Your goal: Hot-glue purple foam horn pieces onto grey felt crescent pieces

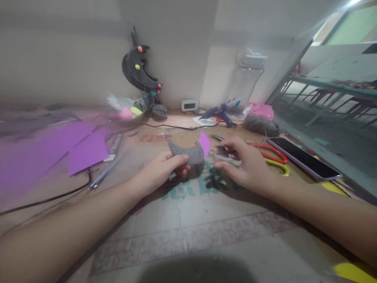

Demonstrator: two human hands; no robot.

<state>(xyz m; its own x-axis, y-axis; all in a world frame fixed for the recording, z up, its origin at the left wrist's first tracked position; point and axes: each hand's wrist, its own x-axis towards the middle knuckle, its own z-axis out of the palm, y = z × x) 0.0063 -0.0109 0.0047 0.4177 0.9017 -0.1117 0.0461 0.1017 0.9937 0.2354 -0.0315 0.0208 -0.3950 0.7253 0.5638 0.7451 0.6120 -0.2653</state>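
Observation:
In my left hand is a crescent cutout, gripped between thumb and fingers. Grey yarn is wound closely around most of it, while its right tip shows bare purple card. My right hand hovers just to the right of the crescent, thumb and fingers curved and apart. Behind those fingers, small metallic or thread-like bits are too blurred to name. Close to the right wrist lie scissors with red handles and a yellow handle loop.
Purple card sheets and a pen lie left. Along the wall are a dark finished crescent, a bowl, a small clock, a blue glue gun, a clear bottle, grey yarn and a phone.

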